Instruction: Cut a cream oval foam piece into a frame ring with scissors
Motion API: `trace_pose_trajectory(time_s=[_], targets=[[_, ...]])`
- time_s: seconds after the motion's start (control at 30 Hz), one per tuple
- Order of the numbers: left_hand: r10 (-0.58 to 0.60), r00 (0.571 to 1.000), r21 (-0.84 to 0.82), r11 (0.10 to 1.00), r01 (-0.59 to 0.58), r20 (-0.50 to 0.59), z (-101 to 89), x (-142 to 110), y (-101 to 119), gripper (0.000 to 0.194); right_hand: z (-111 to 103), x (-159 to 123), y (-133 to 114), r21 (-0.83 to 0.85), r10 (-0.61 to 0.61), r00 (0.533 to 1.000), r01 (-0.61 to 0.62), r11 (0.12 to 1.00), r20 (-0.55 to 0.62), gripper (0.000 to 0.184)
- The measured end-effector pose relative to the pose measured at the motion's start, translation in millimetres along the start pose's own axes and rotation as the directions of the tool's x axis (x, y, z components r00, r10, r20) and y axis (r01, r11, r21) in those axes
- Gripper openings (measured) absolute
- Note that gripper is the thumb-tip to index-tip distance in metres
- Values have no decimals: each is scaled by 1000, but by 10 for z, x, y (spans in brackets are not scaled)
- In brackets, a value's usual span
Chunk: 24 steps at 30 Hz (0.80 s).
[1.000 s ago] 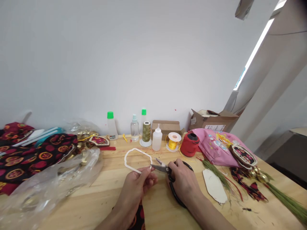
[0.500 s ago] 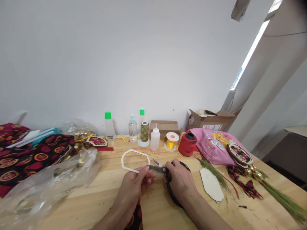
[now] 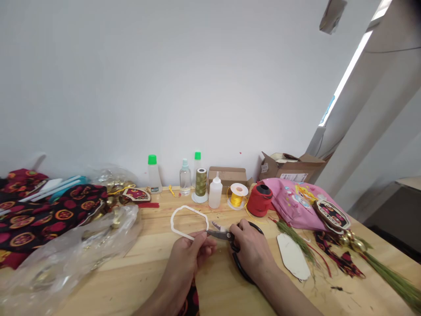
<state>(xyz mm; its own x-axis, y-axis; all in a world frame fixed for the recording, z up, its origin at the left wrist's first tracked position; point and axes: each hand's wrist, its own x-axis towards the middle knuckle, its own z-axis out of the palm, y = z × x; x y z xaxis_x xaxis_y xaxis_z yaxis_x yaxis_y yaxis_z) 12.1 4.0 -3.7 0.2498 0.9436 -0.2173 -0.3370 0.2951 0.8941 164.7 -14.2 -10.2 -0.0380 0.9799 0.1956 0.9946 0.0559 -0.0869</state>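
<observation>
Between the thumb and fingers of my left hand (image 3: 190,252) is the lower right part of a thin white frame (image 3: 172,223), an oblong ring with a notched outline. My right hand (image 3: 251,250) is closed on black-handled scissors (image 3: 219,235). Their dark blades point left, and the tips meet the frame's right side close by my left thumb. Whether the tips touch the frame or only overlap it, I cannot tell. Under my left wrist lies a piece of dark patterned fabric (image 3: 191,303). Right of my right hand rests a cream plate (image 3: 294,258) of similar outline.
Behind my hands stand a white squeeze bottle (image 3: 215,193), an olive thread spool (image 3: 201,182), a yellow cord spool (image 3: 236,199) and a red thread cone (image 3: 258,202). A plastic bag (image 3: 79,245) and patterned fabric (image 3: 59,215) lie left. A pink bag (image 3: 292,204) and green tassels (image 3: 391,276) lie right.
The whole view has shifted slightly, so everything appears a little farther right. The hands, frame and scissors keep nearly the same arrangement, with the blade tips still at the frame's right side.
</observation>
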Motion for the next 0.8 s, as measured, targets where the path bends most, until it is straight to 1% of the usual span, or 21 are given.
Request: trace_pose_trajectory(time_s=[0.07,0.13,0.2,0.23,0.3,0.4,0.47,0.57,0.67,0.73,0.8], targets=[[-7,1000,38,999,7,-1,18,-27,2,21,-4,23,35,-4,70,997,-70,998,19,12],[-35,999,65,997,35,-7,27,-47,-7,21,-24,47,85,-1,181,983,-181,983,40,11],[-59,998,47,997,59,-17,24,-50,-17,22,-50,54,126,24,242,969,-244,970,51,11],[-65,998,18,998,65,-25,20,-45,-19,22,-62,50,135,48,232,971,-235,971,50,10],[-61,997,-26,998,60,-36,9,-31,-16,20,-75,27,119,93,150,988,-153,984,34,10],[-33,999,-2,999,33,-28,-2,-16,-1,19,-69,-13,43,96,19,1000,-20,995,21,12],[-16,1000,26,1000,17,-22,-2,-15,5,22,-51,-23,-4,74,-21,999,19,997,33,15],[5,1000,53,999,-5,-5,10,-29,0,23,-21,1,-18,64,-7,998,3,998,58,17],[-11,1000,101,995,9,19,27,-56,-17,25,-17,46,41,73,112,991,-117,990,69,12],[-34,999,115,993,31,24,29,-65,-27,25,-36,59,92,89,184,981,-188,978,55,9],[-34,999,83,996,31,29,19,-58,-28,24,-64,48,117,121,181,983,-183,976,35,11]])
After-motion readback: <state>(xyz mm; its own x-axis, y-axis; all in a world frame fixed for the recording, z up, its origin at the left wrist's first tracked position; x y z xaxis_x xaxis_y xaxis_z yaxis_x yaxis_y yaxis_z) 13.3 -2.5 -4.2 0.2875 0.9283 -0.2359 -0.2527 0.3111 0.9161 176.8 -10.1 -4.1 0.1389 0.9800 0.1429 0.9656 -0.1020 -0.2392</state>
